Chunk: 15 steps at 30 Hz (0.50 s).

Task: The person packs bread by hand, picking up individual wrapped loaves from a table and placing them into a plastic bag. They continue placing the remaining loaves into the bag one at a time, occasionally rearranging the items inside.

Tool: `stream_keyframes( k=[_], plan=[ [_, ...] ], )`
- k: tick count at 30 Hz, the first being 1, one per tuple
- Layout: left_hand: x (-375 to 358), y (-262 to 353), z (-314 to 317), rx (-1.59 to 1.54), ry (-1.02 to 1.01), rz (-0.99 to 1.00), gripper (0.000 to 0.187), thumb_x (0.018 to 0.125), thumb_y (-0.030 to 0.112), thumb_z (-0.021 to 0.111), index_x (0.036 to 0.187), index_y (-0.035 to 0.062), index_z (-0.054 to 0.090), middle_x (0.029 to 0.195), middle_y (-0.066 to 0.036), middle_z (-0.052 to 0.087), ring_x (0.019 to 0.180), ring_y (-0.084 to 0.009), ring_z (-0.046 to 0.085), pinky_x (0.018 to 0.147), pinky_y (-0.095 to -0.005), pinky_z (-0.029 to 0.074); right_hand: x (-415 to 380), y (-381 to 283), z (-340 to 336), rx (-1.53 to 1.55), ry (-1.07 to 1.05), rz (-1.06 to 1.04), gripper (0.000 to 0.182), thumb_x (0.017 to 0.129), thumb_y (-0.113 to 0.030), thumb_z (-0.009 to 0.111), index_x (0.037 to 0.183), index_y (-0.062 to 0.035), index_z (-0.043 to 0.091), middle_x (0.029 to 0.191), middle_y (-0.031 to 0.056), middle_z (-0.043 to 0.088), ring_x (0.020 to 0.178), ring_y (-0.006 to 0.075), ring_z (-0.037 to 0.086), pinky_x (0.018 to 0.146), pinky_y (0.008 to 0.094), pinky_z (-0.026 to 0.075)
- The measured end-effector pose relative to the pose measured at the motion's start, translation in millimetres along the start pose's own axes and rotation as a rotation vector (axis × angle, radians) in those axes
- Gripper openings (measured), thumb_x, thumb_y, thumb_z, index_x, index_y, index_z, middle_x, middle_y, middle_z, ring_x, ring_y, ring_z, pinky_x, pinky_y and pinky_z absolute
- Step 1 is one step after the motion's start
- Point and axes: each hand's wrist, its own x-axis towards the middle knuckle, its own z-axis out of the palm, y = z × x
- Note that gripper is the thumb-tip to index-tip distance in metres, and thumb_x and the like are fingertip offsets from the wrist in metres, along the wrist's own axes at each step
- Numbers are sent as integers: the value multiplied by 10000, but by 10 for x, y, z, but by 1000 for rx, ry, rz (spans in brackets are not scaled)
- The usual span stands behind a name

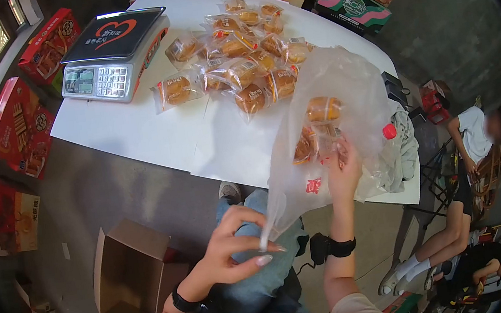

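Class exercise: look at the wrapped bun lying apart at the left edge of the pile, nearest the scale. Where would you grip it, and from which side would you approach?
Probably grip the wrapped bun across its rounded middle, coming from above. It lies flat on the white table with its near side clear; the scale stands beside it on the far left. The flat wrapper edges look too loose for a firm hold.

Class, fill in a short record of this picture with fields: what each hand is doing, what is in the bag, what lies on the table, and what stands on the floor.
left hand: pinches the lower corner of the clear thin plastic bag
right hand: grips the bag's side, fingers closed on the film
bag contents: a few wrapped golden buns
table: white tabletop bearing a grey digital scale and a heap of wrapped buns
floor: open brown cardboard box
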Motion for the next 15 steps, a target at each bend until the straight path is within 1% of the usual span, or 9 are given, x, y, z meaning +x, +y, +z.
stream_keyframes(
  k=[1, 3, 4, 6, 7, 9, 12, 13, 15],
  plan=[
    [6, 8, 33, 0, 0, 0, 208, 683, 124, 650, 880, 87, 705, 1005, -93, 536, 911, -239, 495, 819, -335, 379, -5, 15, 22, 0, 0, 0, 417, 851, -89, 520, 1232, 12, 383, 1119, 169, 535, 899, 221, 600, 687, 313, 497],
    [16, 21, 94, -60, -8, -16, 190, 685, 121, 646, 861, 83, 706, 1003, -92, 537, 914, -238, 499, 821, -334, 377, -24, 25, 89, -138, -81, -169, 557, 837, -47, 526, 1343, -22, 295, 1254, 183, 456, 1038, 245, 535, 764, 333, 497],
    [12, 16, 102, -78, -13, -15, 176, 686, 120, 644, 845, 83, 709, 1006, -95, 538, 912, -236, 498, 818, -336, 376, -27, -5, 76, -138, -82, -171, 557, 837, -47, 526, 1343, -22, 295, 1254, 183, 456, 1038, 245, 535, 764, 333, 497],
    [3, 6, 92, -83, -6, 3, 171, 688, 114, 638, 841, 80, 708, 1003, -96, 539, 910, -236, 498, 815, -337, 377, -36, -91, 19, 247, -40, 102, 607, 819, -30, 537, 1356, -12, 256, 1361, 178, 346, 1201, 269, 417, 926, 383, 407],
    [-5, 1, 87, -90, -1, 20, 168, 691, 108, 632, 837, 78, 708, 1000, -97, 540, 907, -237, 498, 812, -337, 377, -7, -73, -8, 246, -41, 102, 607, 819, -30, 537, 1356, -12, 256, 1361, 178, 346, 1201, 269, 417, 926, 383, 407],
    [-32, -30, 72, -103, 17, 17, 163, 698, 102, 621, 834, 76, 708, 994, -97, 541, 905, -237, 499, 811, -338, 377, 102, -55, -92, 339, 61, -212, 627, 830, -44, 522, 1378, -44, 219, 1410, 156, 269, 1278, 303, 316, 1027, 439, 281],
    [-83, -99, 71, -118, 49, 13, 159, 711, 92, 601, 828, 68, 706, 984, -101, 543, 900, -238, 498, 809, -337, 376, 195, -257, -240, 495, 176, -318, 587, 852, -106, 486, 1377, -62, 227, 1421, 137, 260, 1315, 311, 245, 1051, 485, 213],
    [-101, -113, 78, -124, 65, 11, 158, 718, 87, 591, 825, 62, 704, 980, -105, 543, 897, -238, 497, 808, -334, 374, 250, -326, -311, 494, 176, -320, 587, 852, -106, 486, 1377, -62, 227, 1421, 137, 260, 1315, 311, 245, 1051, 485, 213],
    [-124, -116, 91, -165, 80, 0, 156, 723, 86, 585, 821, 53, 702, 980, -112, 541, 897, -237, 497, 809, -333, 374, 344, -458, -485, 1044, 229, -485, 610, 841, -117, 488, 1378, -55, 205, 1431, 171, 221, 1311, 341, 240, 1016, 522, 263]
  ],
)
